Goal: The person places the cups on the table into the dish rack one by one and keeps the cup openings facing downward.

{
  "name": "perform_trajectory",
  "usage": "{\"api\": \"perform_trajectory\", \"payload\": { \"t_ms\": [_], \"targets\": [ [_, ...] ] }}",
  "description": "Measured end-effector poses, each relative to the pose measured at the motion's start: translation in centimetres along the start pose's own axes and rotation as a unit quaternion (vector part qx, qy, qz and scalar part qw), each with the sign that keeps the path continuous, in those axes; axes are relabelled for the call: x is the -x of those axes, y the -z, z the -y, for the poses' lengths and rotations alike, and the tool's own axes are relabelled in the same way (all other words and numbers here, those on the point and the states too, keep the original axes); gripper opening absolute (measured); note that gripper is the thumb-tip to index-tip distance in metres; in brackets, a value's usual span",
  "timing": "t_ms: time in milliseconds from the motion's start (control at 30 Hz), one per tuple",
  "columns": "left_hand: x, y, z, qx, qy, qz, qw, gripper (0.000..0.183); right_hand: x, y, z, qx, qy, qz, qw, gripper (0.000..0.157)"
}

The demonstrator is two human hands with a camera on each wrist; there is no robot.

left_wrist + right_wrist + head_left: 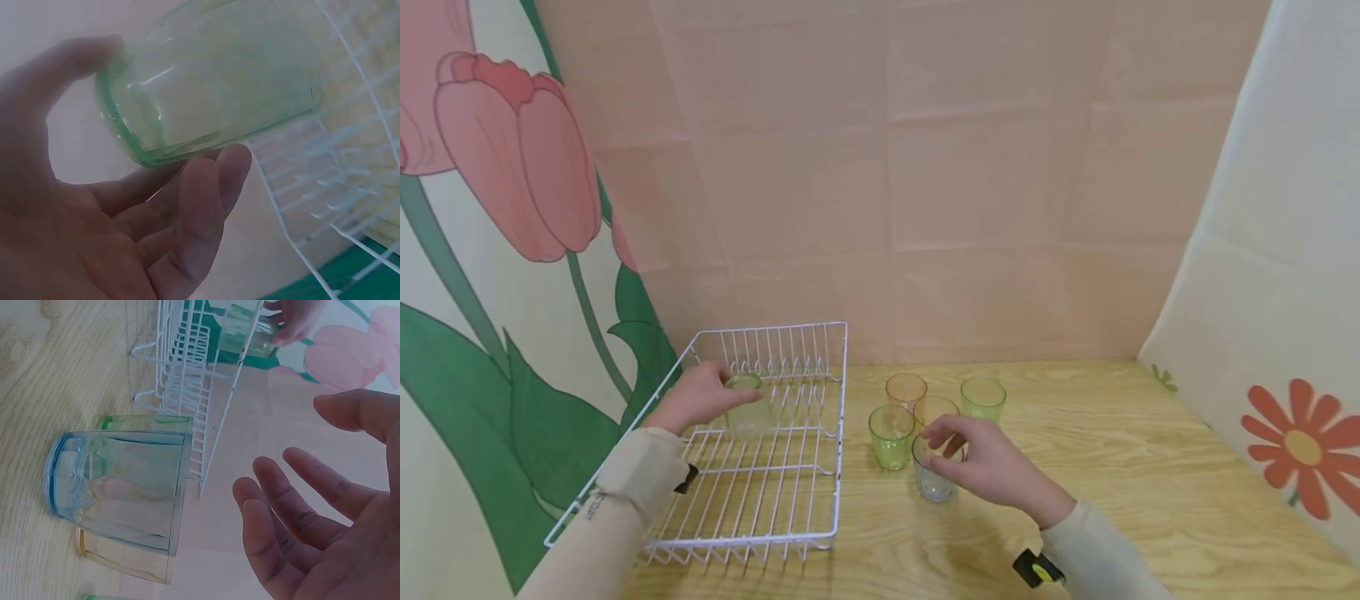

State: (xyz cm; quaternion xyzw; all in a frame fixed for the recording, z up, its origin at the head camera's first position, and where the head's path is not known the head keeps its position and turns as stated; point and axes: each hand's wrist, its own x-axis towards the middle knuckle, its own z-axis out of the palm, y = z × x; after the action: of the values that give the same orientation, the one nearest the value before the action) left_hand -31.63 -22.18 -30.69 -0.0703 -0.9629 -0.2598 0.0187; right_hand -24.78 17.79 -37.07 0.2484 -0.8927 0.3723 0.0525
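Note:
My left hand (696,396) grips a clear green glass (748,419) near its rim, thumb on one side and fingers on the other. That glass is over the white wire dish rack (837,500), its base toward the wires. My right hand (992,460) is just above a bluish clear glass (936,485) standing upright on the table. In the right wrist view, a gap shows between its loosely bent fingers (300,515) and the rim of the blue glass (119,487); nothing is in that hand.
Behind the bluish glass stand a green glass (892,446), an orange glass (906,387), a yellowish glass (942,407) and another green glass (983,396), close together. The wooden table (1090,450) meets a pink backdrop (985,208) at the back.

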Motion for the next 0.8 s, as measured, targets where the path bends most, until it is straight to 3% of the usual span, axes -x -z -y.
{"api": "perform_trajectory", "payload": {
  "t_ms": [133, 300, 500, 800],
  "targets": [
    [-1.0, 0.1, 2.5, 0.008, 0.045, 0.006, 0.9989, 0.049, 0.0, -0.1, -0.1, 0.001, 0.002, 0.002, 1.000, 0.026],
    [-1.5, 0.1, 4.4, 0.013, 0.098, 0.015, 0.9950, 0.051, 0.0, -0.1, -0.1, 0.005, 0.006, 0.001, 1.000, 0.025],
    [-1.5, -0.2, 5.8, 0.030, 0.120, 0.027, 0.9919, 0.050, 0.0, -0.1, -0.1, 0.007, 0.003, 0.000, 1.000, 0.024],
    [-2.7, -1.4, 8.4, 0.031, 0.150, 0.023, 0.9879, 0.049, 0.1, -0.1, -0.2, 0.012, 0.006, 0.001, 1.000, 0.024]
  ]
}}
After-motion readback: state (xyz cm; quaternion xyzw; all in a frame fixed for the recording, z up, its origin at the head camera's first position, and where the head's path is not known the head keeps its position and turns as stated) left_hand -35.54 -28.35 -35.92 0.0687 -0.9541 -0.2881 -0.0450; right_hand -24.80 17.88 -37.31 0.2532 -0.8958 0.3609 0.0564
